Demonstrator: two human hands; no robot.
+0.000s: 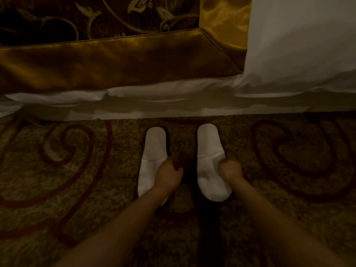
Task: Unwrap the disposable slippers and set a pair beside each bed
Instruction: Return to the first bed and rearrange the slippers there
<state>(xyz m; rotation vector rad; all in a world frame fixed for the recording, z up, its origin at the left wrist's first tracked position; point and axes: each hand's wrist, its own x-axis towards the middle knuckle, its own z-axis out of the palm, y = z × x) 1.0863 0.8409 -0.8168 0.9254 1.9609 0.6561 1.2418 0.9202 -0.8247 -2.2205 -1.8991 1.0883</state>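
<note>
Two white disposable slippers lie side by side on the patterned carpet, close to the bed's white side (173, 110). The left slipper (152, 151) and the right slipper (209, 151) both lie lengthwise toward the bed, a dark gap of carpet between them. My left hand (169, 174) rests on the right edge of the left slipper, fingers curled on it. My right hand (230, 170) grips the right edge of the right slipper near its middle. No wrapper is visible.
The bed fills the top of the view, with a gold and brown floral runner (115, 60) and a white duvet or pillow (300, 45) at the right. Brown carpet with red swirls (67, 151) spreads on both sides of the slippers. The room is dim.
</note>
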